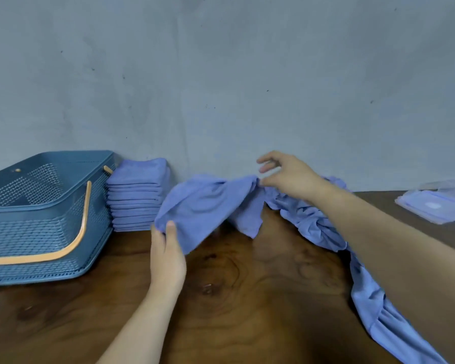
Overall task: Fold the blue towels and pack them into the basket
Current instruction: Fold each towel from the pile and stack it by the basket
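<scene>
A blue towel (208, 203) hangs lifted above the wooden table. My left hand (167, 254) pinches its near left corner between thumb and fingers. My right hand (286, 176) is at the towel's far right corner, fingers spread and partly curled; whether it holds the cloth is unclear. A stack of several folded blue towels (137, 195) stands against the wall. To its left sits the blue plastic basket (45, 240) with an orange handle; its inside looks empty. A heap of unfolded blue towels (326, 232) trails under my right forearm.
The wooden table (234, 298) runs up to a grey wall (221, 74). A clear plastic container with a lid (436, 203) lies at the far right. The towel heap spills toward the table's near right edge.
</scene>
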Action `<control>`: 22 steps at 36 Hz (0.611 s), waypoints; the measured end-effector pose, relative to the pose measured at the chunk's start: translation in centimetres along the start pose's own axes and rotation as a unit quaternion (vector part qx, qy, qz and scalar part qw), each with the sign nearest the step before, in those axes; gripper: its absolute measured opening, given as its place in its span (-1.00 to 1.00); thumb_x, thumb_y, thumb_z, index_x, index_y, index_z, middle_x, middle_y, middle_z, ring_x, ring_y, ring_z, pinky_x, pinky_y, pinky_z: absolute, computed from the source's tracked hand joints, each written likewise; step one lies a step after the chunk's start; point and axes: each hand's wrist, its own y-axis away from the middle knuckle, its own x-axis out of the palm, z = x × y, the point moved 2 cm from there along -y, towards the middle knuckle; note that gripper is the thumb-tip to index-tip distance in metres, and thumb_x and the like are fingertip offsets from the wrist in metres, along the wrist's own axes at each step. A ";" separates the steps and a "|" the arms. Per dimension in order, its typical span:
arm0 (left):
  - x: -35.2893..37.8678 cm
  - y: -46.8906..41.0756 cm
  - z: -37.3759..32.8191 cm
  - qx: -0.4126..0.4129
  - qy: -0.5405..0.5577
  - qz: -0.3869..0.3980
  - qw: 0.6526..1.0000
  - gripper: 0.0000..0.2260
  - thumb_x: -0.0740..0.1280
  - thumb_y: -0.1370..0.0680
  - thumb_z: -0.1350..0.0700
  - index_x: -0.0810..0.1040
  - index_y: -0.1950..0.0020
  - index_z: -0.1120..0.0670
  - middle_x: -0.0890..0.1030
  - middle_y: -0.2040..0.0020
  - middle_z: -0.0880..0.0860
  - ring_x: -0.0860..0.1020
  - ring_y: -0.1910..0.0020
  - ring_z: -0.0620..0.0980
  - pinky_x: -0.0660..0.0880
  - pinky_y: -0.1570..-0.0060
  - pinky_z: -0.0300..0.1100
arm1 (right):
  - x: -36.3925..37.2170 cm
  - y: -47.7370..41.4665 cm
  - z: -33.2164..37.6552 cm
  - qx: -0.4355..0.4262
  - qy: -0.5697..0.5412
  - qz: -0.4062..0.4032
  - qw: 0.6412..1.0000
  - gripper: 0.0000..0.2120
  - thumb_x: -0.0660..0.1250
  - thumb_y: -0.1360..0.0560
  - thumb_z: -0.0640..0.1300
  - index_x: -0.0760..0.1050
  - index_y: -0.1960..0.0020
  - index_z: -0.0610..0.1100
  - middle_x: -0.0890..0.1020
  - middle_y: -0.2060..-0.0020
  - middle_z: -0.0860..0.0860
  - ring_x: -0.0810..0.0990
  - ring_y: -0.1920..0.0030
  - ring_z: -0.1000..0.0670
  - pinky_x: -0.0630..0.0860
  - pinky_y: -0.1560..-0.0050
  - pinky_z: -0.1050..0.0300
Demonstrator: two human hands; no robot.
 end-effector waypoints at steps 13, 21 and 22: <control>0.4 0.1 0.8 0.003 -0.127 0.123 0.984 -0.87 0.21 -0.69 -0.26 0.48 -0.21 -0.38 0.59 -0.06 -0.45 0.55 -0.06 -0.42 0.44 0.07 -0.27 | 14.4 7.5 -10.3 0.006 -0.062 -0.017 0.998 -0.77 0.37 -0.65 0.01 0.59 -0.26 0.25 0.60 -0.13 0.26 0.60 -0.08 0.29 0.46 0.01 0.42; 2.2 2.6 -1.1 -0.026 -0.092 0.279 0.956 -0.30 0.08 -0.55 -0.58 0.63 0.09 0.02 0.69 0.24 -0.06 0.60 0.32 -0.06 0.45 0.35 -0.16 | 14.2 7.6 -10.4 -0.012 -0.098 -0.029 0.995 -0.81 0.33 -0.69 0.04 0.61 -0.28 0.16 0.57 -0.20 0.26 0.54 -0.22 0.33 0.39 -0.15 0.49; 2.3 2.6 -1.2 -0.056 -0.067 0.278 0.957 -0.29 0.07 -0.55 -0.58 0.69 0.06 -0.01 0.75 0.18 0.00 0.66 0.34 0.01 0.46 0.42 -0.21 | 13.9 7.6 -10.5 -0.011 -0.113 -0.048 0.992 -0.84 0.36 -0.68 0.00 0.62 -0.23 0.17 0.58 -0.18 0.25 0.54 -0.20 0.34 0.38 -0.13 0.52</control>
